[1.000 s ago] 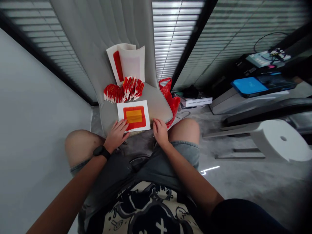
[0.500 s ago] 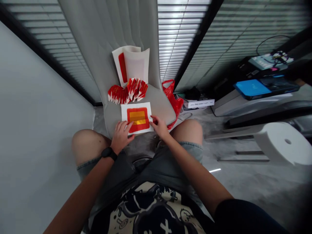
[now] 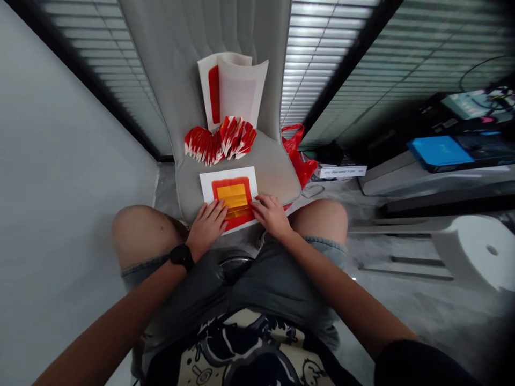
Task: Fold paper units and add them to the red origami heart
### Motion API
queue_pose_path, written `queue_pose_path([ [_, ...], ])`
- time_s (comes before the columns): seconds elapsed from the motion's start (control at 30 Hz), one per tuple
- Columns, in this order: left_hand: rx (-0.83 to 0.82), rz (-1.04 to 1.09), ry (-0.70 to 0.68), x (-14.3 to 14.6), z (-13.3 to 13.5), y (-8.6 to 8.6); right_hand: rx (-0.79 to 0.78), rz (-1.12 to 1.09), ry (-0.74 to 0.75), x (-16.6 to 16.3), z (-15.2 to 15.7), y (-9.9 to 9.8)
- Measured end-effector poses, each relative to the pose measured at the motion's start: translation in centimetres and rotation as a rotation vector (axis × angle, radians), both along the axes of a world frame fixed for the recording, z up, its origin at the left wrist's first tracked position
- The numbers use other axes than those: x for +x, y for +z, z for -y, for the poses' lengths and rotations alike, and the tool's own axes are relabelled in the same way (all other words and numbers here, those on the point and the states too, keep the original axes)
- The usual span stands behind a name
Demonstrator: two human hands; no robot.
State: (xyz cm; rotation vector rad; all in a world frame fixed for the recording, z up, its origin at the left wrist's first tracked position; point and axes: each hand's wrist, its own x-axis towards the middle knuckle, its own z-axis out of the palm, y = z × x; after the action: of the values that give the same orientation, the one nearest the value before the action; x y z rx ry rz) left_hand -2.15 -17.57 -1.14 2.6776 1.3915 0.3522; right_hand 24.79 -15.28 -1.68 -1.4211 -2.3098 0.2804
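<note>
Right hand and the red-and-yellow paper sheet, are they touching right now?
Touching. The head view shows the right hand with its fingertips resting on the right side of the red-and-yellow paper sheet, with no gap between them.

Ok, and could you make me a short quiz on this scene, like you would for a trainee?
1. On which wrist is the black watch worn, left or right?
2. True or false: the white paper sheet lies on the grey chair seat, with the left hand and the right hand both on it.
3. What lies in a heap on the seat, just beyond the sheet?

Key: 1. Left. 2. True. 3. Small folded red-and-white paper pieces.
</note>
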Motion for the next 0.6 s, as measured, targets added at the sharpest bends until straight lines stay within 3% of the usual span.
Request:
queue_pose_path([
  [0.13,-0.024,-0.049,-0.011,-0.3,0.5,0.2,-0.020,-0.002,0.138,-0.7,-0.1,-0.4],
  [0.37,0.030,0.013,-0.032,-1.2,-0.9,-0.8,0.038,-0.044,0.036,-1.7,0.4,-2.8],
  [0.6,0.032,-0.024,-0.021,-0.4,-0.5,-0.7,0.005,0.018,0.058,-2.3,0.8,-2.6],
])
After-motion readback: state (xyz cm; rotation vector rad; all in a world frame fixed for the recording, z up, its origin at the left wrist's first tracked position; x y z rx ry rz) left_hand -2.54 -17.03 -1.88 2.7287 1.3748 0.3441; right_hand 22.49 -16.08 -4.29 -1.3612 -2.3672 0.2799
